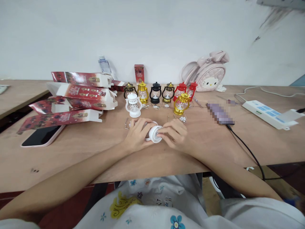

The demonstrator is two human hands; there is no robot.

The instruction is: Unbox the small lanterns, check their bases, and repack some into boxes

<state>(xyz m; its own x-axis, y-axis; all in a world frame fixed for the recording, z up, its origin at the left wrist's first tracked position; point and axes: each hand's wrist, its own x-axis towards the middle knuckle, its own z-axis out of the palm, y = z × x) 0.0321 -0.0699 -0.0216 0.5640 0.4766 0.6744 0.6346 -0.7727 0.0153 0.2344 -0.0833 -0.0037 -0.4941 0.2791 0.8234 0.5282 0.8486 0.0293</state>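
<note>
My left hand [138, 135] is wrapped round a small white lantern [155, 137], tipped so that its round hollow base faces me and to the right. The fingers of my right hand [175, 135] are pinched together at the opening of that base. Anything between those fingertips is too small to make out. Just behind my left hand stands another white lantern [133, 106], upright. A gold lantern [181, 104] stands upright behind my right hand, with small metal hooks and white bits [183, 119] beside it.
Behind stand several lanterns, including a black one [155, 93] and a red one [180, 91]. Opened red boxes [83, 92] lie at left by a phone [41, 136]. A pink bag [211, 76], a pixelated phone [221, 115] on a cable and a power strip [264, 113] are at right.
</note>
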